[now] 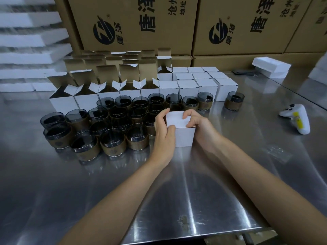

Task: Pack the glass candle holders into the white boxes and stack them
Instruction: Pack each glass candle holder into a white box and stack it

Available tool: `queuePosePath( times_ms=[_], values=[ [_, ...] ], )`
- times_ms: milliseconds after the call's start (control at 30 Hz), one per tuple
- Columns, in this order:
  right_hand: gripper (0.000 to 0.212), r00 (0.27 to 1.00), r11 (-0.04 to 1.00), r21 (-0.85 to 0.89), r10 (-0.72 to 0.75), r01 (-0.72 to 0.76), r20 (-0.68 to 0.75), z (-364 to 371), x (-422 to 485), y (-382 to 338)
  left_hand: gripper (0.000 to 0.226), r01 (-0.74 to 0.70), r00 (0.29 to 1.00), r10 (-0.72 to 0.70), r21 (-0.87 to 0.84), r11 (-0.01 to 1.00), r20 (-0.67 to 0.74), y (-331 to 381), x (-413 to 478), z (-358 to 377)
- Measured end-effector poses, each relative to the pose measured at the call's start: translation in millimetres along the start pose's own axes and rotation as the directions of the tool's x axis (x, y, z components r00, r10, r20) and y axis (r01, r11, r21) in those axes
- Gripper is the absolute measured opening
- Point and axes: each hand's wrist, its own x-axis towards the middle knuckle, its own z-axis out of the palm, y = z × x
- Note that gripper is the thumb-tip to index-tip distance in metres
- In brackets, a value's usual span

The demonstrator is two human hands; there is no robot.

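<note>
A small white box (183, 137) stands on the steel table in the middle, its top flap down. My left hand (163, 133) grips its left side, thumb on the lid. My right hand (198, 123) holds the right side with fingers curled over the top edge. Several dark glass candle holders (113, 138) with brown bands crowd the table to the left. One lone holder (234, 100) sits further right. Several open white boxes (108, 94) with raised flaps line up behind them, and several closed white boxes (206, 84) stand grouped at the back right.
Large brown cartons (138, 23) wall off the back. White foam sheets (30, 43) are stacked at the far left. A white foam block (270, 66) and a white controller (297, 121) lie at the right. The table's front edge (194, 236) is near my arms.
</note>
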Motion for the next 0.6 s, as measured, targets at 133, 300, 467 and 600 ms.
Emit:
queuePosePath(
  times_ms=[133,300,467,600],
  values=[
    [0.031,0.988,0.952,-0.286,-0.074,0.111,0.139,-16.9,-12.1,0.2,0.053,-0.025,1.0,0.025,0.031,0.999,0.01,-4.9,-2.0,-0.6],
    [0.053,0.95,0.734,-0.609,-0.288,0.299,0.12,-36.0,-15.8,-19.5,0.041,-0.078,0.996,0.076,-0.038,0.996,-0.044,-7.3,-0.2,0.8],
    [0.047,0.895,0.8,-0.498,-0.434,0.334,-0.098,-50.5,9.8,-63.3,0.033,-0.185,0.98,0.185,0.012,0.983,-0.072,-1.4,6.2,17.6],
    [0.045,0.885,0.741,-0.586,-0.458,0.328,-0.084,-44.2,58.7,-88.5,0.014,-0.241,0.97,0.228,0.211,0.947,0.084,-5.5,18.8,26.5]
  ],
)
